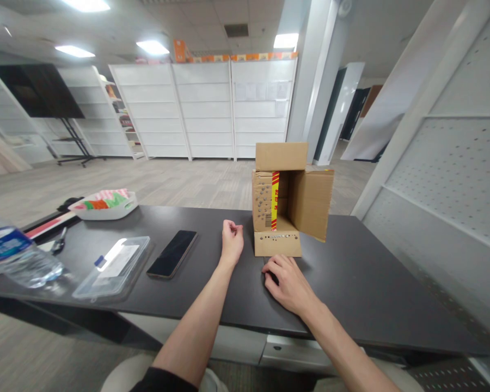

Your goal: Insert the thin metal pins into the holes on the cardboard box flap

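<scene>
A cardboard box (292, 201) stands on the dark table with its opening toward me and its flaps spread. Several small grey dots mark its left flap, beside a yellow and red tape strip (275, 201), and a row of them runs along the bottom flap (277, 246). To the left of the box, my left hand (232, 242) is closed just above the tabletop, its fingers curled in; anything inside is hidden. My right hand (286, 280) rests low in front of the bottom flap with curled fingers. Something thin and dark shows at its fingertips, too small to name.
Left on the table (351, 283) lie a black phone (172, 253), a clear plastic case (113, 268) and a water bottle (20, 256) on its side. Behind them sits a white basket (106, 213) with colourful cloth-like contents. A perforated panel (453, 190) rises at the right.
</scene>
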Demonstrator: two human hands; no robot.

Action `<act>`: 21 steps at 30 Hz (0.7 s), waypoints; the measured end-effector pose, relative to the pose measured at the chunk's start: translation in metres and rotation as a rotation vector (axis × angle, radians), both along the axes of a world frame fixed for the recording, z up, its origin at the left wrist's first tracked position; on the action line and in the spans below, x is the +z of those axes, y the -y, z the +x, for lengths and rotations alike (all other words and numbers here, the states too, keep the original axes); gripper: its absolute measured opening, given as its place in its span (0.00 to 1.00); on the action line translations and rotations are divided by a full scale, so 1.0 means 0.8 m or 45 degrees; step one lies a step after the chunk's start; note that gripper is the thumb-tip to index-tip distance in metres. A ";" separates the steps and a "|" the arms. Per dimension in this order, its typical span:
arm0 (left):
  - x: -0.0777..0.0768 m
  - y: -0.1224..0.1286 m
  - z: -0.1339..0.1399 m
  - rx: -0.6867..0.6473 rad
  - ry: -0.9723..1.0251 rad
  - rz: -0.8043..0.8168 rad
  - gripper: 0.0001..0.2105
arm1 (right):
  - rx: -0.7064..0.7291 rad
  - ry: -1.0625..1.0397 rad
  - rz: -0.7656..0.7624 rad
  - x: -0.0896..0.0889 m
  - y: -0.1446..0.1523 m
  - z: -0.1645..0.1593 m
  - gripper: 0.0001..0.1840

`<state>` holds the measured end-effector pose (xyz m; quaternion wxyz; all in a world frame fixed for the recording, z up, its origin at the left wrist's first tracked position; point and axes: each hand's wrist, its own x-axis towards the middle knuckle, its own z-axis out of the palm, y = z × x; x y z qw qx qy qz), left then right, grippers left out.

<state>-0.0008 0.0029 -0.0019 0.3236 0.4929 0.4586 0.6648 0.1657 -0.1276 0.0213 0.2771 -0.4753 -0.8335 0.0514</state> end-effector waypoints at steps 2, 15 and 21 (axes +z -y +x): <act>-0.001 -0.001 0.000 -0.011 0.011 0.007 0.11 | -0.004 0.001 -0.004 0.000 0.000 0.000 0.08; 0.004 0.002 0.000 -0.032 0.028 0.007 0.11 | -0.007 0.008 0.000 0.000 0.000 -0.001 0.07; 0.002 0.001 0.000 -0.021 0.018 0.003 0.10 | -0.018 0.006 -0.031 0.005 0.001 -0.002 0.07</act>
